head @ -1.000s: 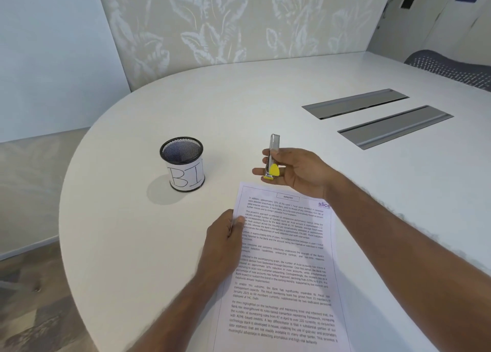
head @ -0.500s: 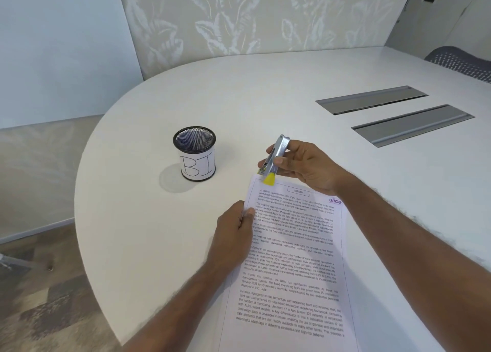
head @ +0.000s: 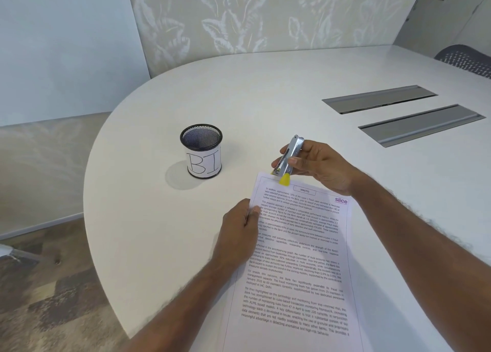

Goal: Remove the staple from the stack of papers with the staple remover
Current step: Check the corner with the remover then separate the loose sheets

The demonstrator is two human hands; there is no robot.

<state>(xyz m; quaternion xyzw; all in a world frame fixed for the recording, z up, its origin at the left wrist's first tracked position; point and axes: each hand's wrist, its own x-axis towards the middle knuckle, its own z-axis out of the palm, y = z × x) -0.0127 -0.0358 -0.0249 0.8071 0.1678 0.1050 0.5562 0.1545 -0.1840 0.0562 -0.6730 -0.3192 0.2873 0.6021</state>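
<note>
head view looks down on a wide white table with a rounded end, backed by a pale wall panel printed with leaves. patchy brown floor shows to the left of the table.

the stack of papers lies flat on the near part of the table, slightly turned, its top sheet full of printed text with a purple "slice" logo at the upper right.

two bare forearms reach in from the bottom edge. the left hand grasps the left edge of the stack about a third of the way down, thumb lying on the page. the right hand is above the top edge of the stack, fingers and thumb curled around the staple remover.

two long grey metal slots are set into the table at the right, and part of a grey mesh chair shows behind them.

a black mesh cup with a white label reading "bi" stands upright to the left of the right hand, apart from the papers.

the staple remover is a silver metal tool with yellow tips, tilted, its yellow end down at the top left corner of the stack. the staple itself is too small to make out.
</note>
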